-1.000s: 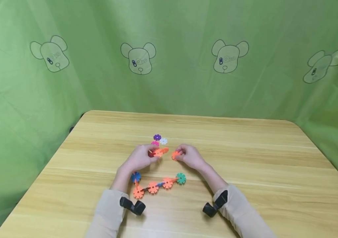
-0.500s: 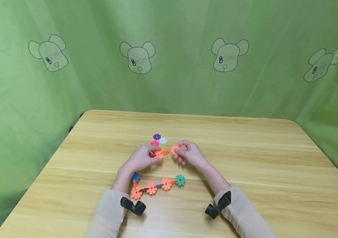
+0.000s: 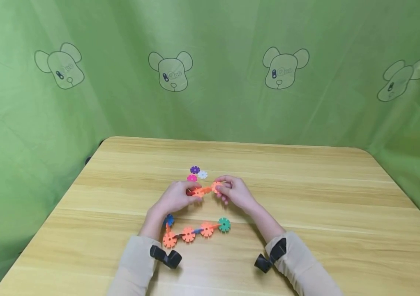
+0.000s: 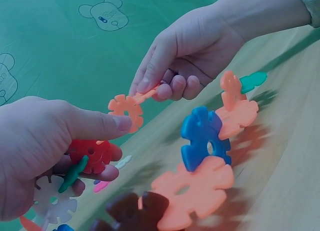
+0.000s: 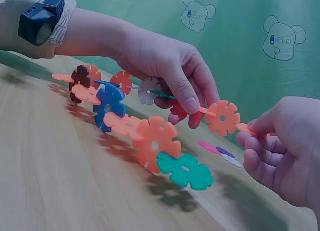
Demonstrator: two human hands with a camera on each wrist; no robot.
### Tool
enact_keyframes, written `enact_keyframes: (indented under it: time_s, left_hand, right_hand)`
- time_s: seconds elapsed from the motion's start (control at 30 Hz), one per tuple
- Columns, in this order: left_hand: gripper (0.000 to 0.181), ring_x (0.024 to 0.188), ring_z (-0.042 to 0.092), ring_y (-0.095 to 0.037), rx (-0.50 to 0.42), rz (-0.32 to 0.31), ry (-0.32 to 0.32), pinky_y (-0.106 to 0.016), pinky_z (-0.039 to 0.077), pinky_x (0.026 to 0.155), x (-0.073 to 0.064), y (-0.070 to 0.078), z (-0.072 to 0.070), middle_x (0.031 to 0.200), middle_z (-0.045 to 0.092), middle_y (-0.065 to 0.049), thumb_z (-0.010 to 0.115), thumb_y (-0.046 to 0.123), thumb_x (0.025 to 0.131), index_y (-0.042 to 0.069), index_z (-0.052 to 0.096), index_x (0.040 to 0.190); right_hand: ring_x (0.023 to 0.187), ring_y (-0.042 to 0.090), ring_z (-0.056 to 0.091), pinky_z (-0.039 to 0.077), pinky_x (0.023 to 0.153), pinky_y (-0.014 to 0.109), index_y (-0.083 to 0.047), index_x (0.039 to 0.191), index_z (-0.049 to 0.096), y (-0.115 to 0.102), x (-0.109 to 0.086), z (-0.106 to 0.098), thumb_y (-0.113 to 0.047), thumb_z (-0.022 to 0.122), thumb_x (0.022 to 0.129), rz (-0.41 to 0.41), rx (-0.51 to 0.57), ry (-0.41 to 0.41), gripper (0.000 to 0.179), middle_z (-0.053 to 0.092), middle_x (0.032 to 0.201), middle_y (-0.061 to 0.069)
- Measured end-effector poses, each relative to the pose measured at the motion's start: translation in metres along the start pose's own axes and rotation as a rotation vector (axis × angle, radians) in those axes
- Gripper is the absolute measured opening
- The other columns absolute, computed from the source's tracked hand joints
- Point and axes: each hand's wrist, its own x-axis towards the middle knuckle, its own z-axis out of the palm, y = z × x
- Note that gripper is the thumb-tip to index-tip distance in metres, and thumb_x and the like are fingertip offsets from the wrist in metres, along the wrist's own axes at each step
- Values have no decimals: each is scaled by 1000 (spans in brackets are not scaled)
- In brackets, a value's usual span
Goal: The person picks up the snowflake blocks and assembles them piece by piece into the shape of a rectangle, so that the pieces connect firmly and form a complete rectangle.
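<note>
My left hand pinches a chain of slotted plastic snowflake discs near its end, where a red disc shows by the fingers. Beyond the thumb, an orange disc stands at that end of the chain. Between thumb and fingers, my right hand pinches another orange disc. Its edge meets the chain's end disc, the two set at an angle in both wrist views. The rest of the chain bends back under the left wrist and runs across the table to a green disc. Part of it is hidden by the left arm.
Loose purple, white and pink discs lie just behind the hands on the wooden table. Green cloth with bear outlines hangs around the table's back and sides.
My right hand has lifted its orange disc and brought it left, closing the gap to the chain's end disc. My left hand keeps its hold almost in place.
</note>
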Motion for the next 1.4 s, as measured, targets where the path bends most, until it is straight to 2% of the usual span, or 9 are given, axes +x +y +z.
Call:
enact_keyframes:
  time_s: [0.13, 0.33, 0.47, 0.57, 0.7, 1.0, 1.17, 1.3, 1.4]
  left_hand:
    - [41, 77, 57, -13, -8, 3, -9, -30, 47, 69, 0, 0, 0, 101, 67, -4, 71, 25, 81, 7, 63, 118]
    - [44, 90, 58, -16, 19, 3, -16, -33, 47, 80, -1, 2, -1, 114, 64, -10, 70, 24, 83, 5, 61, 122]
    - [45, 83, 57, -17, 30, 9, -26, -32, 48, 75, -1, 4, -2, 119, 61, -14, 69, 22, 83, 3, 59, 123]
    - [44, 79, 56, -15, 50, 38, -39, -28, 47, 70, -1, 4, -3, 119, 60, -15, 68, 20, 84, 1, 58, 123]
    - [42, 64, 52, -14, 61, 97, -57, -26, 45, 59, -2, 4, -5, 114, 62, -18, 67, 17, 85, -3, 58, 122]
    - [41, 59, 50, -10, 56, 122, -55, -24, 45, 57, -2, 2, -4, 109, 64, -17, 67, 17, 85, -3, 59, 120]
    - [42, 57, 47, -10, 28, 70, -60, -26, 44, 55, -2, 2, -2, 100, 66, -12, 68, 18, 84, -1, 60, 120]
    - [44, 62, 49, -13, 18, 17, -73, -28, 45, 61, -2, 2, 0, 108, 64, -12, 68, 18, 82, 2, 58, 122]
    - [44, 66, 51, -14, 7, 14, -86, -29, 46, 63, -2, 5, 1, 115, 62, -12, 67, 16, 82, 2, 57, 123]
  right_hand:
    - [56, 15, 55, 49, 50, 25, 5, 119, 55, 1, 0, 1, -7, 58, 91, -12, -22, -22, 31, 63, 74, 14]
    - [54, 16, 53, 48, 48, 27, 6, 120, 53, 3, -1, 6, -5, 55, 92, -9, 2, -15, 31, 61, 74, 17]
    - [51, 15, 51, 46, 47, 24, 4, 117, 53, 1, -4, 11, -4, 55, 92, 11, 11, 5, 27, 59, 72, 15]
    - [51, 15, 51, 45, 47, 24, 4, 114, 54, 1, -4, 13, -2, 54, 91, 14, 23, 15, 24, 59, 71, 15]
    - [52, 15, 51, 46, 48, 23, 5, 112, 53, 2, -4, 14, 0, 54, 91, 26, 68, 1, 22, 59, 72, 15]
    - [52, 16, 54, 50, 50, 25, 8, 113, 53, 3, -4, 15, 1, 54, 90, 16, 121, -5, 24, 60, 73, 18]
    - [54, 17, 57, 52, 53, 29, 6, 114, 54, 4, -5, 15, -1, 56, 90, 21, 93, -5, 25, 62, 75, 19]
    - [57, 16, 58, 54, 56, 33, 7, 118, 53, 5, -4, 16, -3, 57, 89, 17, 83, -5, 30, 63, 75, 18]
    - [58, 17, 58, 54, 58, 33, 8, 122, 50, 6, -4, 16, -2, 56, 90, 16, 85, -1, 34, 63, 76, 17]
